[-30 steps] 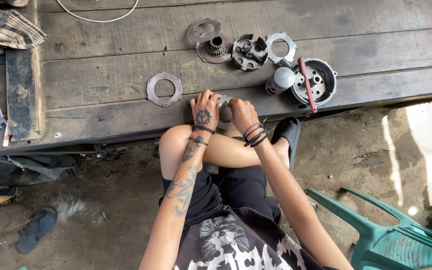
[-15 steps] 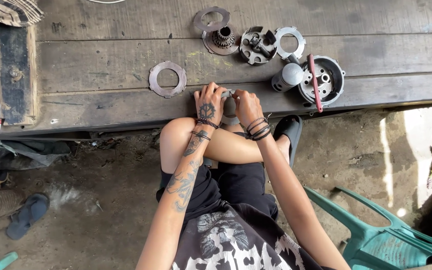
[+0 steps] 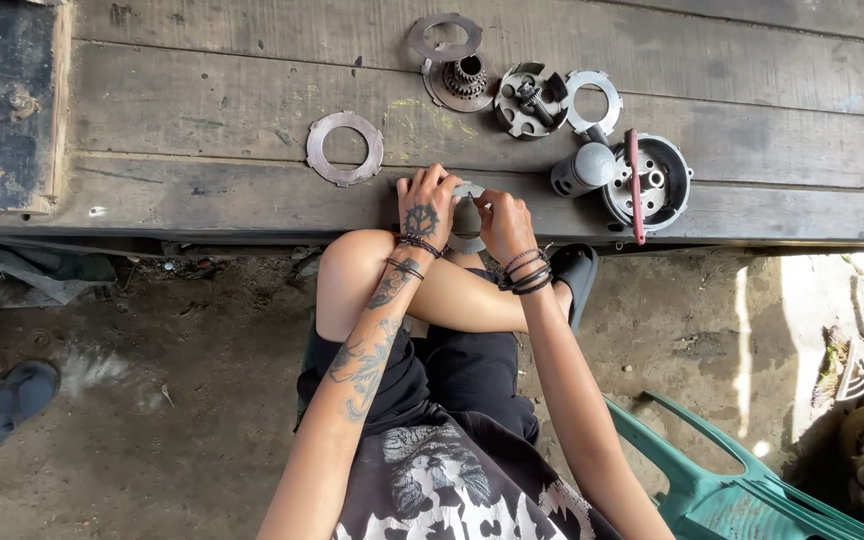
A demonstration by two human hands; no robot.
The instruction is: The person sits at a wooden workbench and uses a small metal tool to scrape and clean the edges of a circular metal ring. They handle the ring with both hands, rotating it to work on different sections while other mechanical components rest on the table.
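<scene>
The small grey metal part (image 3: 468, 190) lies crosswise between my left hand (image 3: 428, 205) and right hand (image 3: 505, 222), both pinched on it at the tabletop (image 3: 202, 90) edge.

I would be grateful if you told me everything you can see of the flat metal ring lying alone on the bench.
The ring is a thin, flat disc with a wide round hole, grey metal with a dull, rusty-brown tinge. Small notches or tabs seem to mark its outer edge. It lies flat on the worn wooden bench, across a seam between two planks, apart from the other parts. Nothing touches it; the left hand is nearest, just down and to its right.
</scene>
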